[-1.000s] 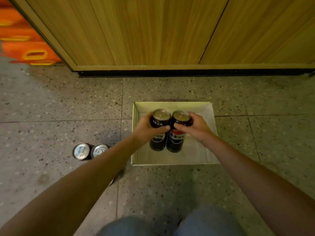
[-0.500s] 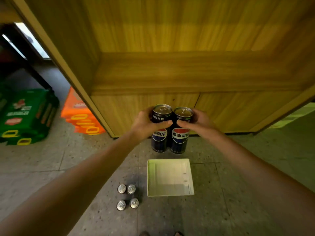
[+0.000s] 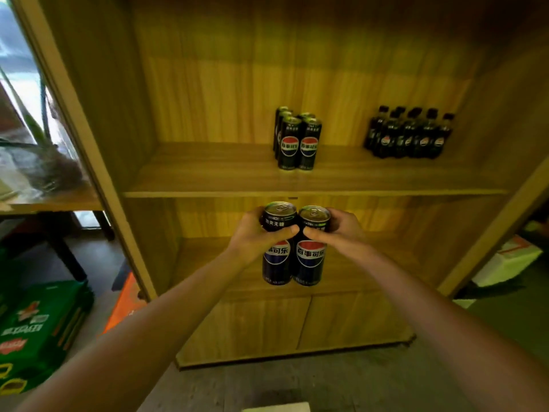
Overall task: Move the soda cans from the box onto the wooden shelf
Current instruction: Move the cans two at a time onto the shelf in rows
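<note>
From the head view, two hands meet in front of the wooden shelf (image 3: 208,173). The left hand (image 3: 252,240) grips one soda can (image 3: 277,263), and its fingers (image 3: 283,231) curl round the can's upper part, thumb across the front. The right hand (image 3: 341,230) grips a second soda can (image 3: 310,263) the same way, thumb tip just beside the left thumb tip. The two held cans stand upright and touch side by side between the fingers, most of each body hanging below the thumbs, both lids showing just above them. They are in the air before the lower opening.

Up and beyond the fingers, on the upper board, stands a tight cluster of shelved cans (image 3: 298,144): two in front and at least two more behind, the exact count unclear. Right of the cluster and well apart from it is a group of dark bottles (image 3: 411,135), at least five caps visible.

Below the wrists, at the bottom edge, a pale sliver of the box (image 3: 276,407) shows. Far left of the left forearm lie green crates (image 3: 35,322).
</note>
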Demonstrator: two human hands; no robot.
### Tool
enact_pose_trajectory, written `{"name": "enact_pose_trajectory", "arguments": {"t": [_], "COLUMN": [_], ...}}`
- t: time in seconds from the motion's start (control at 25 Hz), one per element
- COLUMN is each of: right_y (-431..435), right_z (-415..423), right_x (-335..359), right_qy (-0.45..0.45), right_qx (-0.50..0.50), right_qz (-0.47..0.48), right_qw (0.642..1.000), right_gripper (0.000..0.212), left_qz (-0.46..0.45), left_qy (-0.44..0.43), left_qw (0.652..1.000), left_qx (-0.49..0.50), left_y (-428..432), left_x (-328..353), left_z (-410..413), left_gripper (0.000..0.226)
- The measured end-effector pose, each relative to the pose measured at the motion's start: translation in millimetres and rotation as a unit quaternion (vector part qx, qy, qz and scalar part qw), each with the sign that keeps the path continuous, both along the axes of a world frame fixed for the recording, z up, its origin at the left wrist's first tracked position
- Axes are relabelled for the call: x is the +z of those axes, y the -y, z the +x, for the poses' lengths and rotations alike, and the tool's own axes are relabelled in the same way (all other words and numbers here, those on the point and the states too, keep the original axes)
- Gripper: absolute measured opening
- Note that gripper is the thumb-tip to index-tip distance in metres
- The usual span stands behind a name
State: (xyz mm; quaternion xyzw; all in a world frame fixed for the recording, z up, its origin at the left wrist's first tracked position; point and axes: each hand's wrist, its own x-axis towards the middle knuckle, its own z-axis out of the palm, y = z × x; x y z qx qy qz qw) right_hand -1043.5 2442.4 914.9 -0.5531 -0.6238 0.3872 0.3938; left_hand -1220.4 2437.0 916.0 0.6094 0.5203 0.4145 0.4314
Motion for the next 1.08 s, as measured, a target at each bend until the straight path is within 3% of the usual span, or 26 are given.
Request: {"name": "enact_pose_trajectory", "arguments": {"t": [0.4,0.68,1.08], "right_y": [-134,-229,-285], "right_z": [44,50,50], "right_x": [70,58,36], "right_qy": [-0.008,-0.014,-0.040], "right_qx": [0.045,0.072,0.093], "right_qz": [0.045,0.032,0.046], "right_qw": [0.998,0.997,0.994], "right_gripper": [0.059,0.057,0.060], "left_qz": [0.040,0.058,0.085], "left_qy": [0.032,0.004,-0.017], "left_qw": [0.993,0.983,0.976], "left_qx": [0.102,0.174,0.200], "left_y": [-134,-221,-267], "left_x": [65,49,22], "left_z": [55,68,72], "left_gripper": [0.054,0.061,0.066]}}
